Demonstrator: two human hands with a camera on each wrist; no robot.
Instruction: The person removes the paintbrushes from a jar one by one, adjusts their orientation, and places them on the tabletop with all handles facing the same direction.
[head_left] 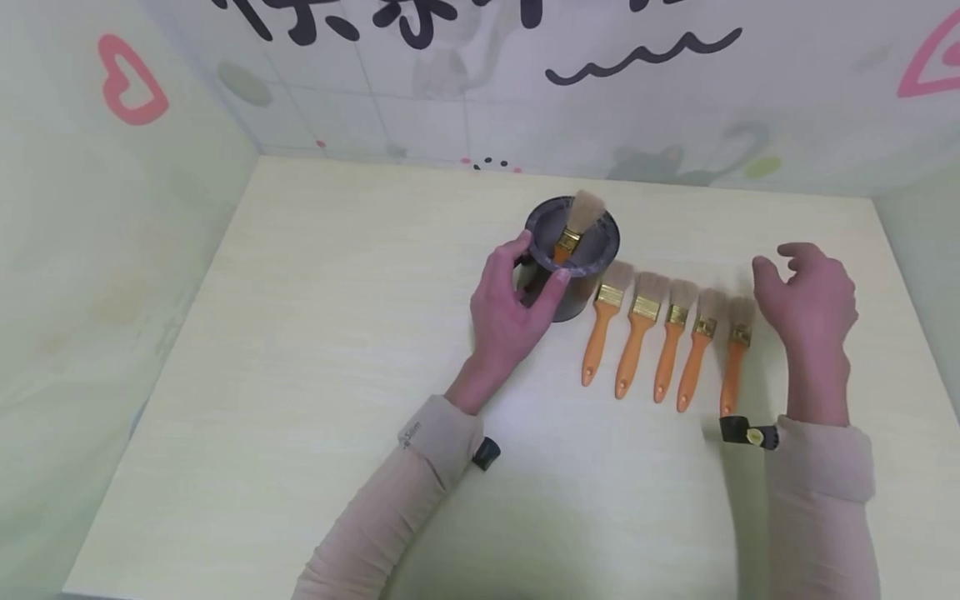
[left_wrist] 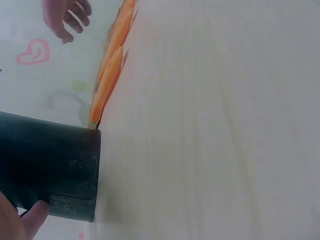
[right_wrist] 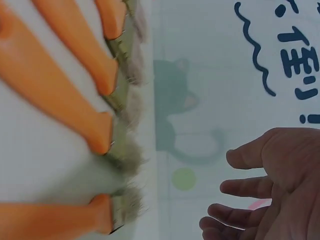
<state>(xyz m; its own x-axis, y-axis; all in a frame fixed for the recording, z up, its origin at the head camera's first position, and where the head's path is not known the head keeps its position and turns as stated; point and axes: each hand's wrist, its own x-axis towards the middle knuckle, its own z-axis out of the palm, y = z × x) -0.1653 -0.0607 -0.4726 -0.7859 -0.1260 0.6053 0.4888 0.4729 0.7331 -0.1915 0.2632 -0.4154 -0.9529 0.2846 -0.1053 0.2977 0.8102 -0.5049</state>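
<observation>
A dark round can [head_left: 573, 296] stands upright on the table, and my left hand [head_left: 504, 304] grips its left side with thumb and fingers at the rim. Inside it leans a paintbrush [head_left: 583, 212], bristles up and orange handle down. In the left wrist view the can [left_wrist: 50, 165] fills the lower left, with my thumb against its wall. Several paintbrushes [head_left: 643, 308] with orange handles lie in a row right of the can, bristles toward the back wall. My right hand [head_left: 810, 292] hovers beside the rightmost paintbrush [head_left: 733, 367], fingers relaxed and holding nothing.
The pale table [head_left: 315, 333] meets a printed back wall [head_left: 337, 108] just behind the can. Side panels stand at left and right. Each wrist wears a strap with a small black device [head_left: 487, 452].
</observation>
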